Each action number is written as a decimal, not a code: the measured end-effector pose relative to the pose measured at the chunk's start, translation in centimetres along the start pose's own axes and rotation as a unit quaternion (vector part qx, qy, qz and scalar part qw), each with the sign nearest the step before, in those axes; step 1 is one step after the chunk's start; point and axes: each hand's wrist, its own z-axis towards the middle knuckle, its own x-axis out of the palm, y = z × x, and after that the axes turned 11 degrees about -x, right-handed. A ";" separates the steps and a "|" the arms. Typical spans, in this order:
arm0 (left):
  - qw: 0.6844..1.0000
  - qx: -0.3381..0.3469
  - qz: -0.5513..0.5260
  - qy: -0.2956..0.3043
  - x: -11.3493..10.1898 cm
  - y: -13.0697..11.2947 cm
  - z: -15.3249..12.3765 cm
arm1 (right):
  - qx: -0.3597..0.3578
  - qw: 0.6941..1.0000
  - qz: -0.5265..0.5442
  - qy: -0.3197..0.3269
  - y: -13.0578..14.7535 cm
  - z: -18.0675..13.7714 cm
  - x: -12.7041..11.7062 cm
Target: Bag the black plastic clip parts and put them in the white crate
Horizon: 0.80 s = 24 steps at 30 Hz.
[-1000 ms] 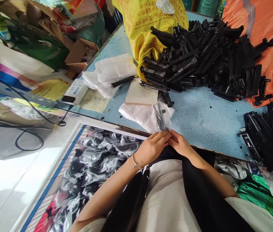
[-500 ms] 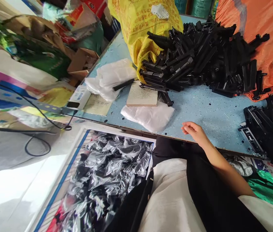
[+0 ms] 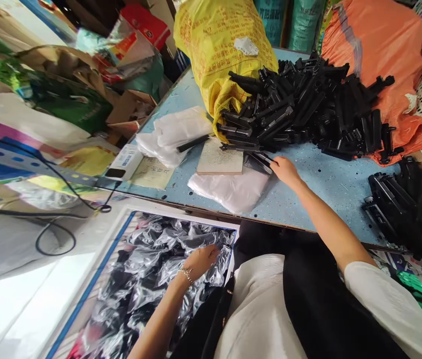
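Note:
My right hand (image 3: 285, 169) reaches over the blue tabletop, its fingers closed on the near end of a narrow black plastic part (image 3: 260, 160). That part lies beside a small square board (image 3: 220, 156) and a stack of clear plastic bags (image 3: 229, 188). Low on the left, my left hand (image 3: 201, 261), with a bracelet at the wrist, hovers over a box of bagged black parts (image 3: 151, 279). Its fingers are curled in, and whatever they may hold is hidden. A large heap of black plastic parts (image 3: 301, 109) lies beyond my right hand.
A yellow sack (image 3: 226, 50) spills onto the heap, with an orange sack (image 3: 379, 45) behind it. More black parts (image 3: 401, 199) sit at the table's right edge. Another stack of plastic bags (image 3: 181, 127) and a white box (image 3: 124, 162) lie to the left.
My right hand has moved forward and left from the table's front edge and taken hold of the black plastic part. My left hand has come into view over the box.

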 end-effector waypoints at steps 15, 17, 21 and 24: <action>0.808 0.221 -0.540 0.083 2.1 -25.4 4.7 | -0.239 0.940 -0.107 -0.221 -6.4 -15.7 -3.0; 0.835 0.248 -0.481 0.097 2.7 -25.1 3.7 | -0.211 0.953 -0.101 -0.194 -7.6 -14.5 -4.8; 0.883 0.319 -0.345 0.001 3.8 -25.6 3.0 | -0.126 0.975 0.152 -0.103 -7.6 -12.9 -5.3; 0.895 0.331 -0.292 -0.071 3.8 -26.5 3.8 | 0.019 0.907 0.420 -0.020 -6.9 -13.1 -4.3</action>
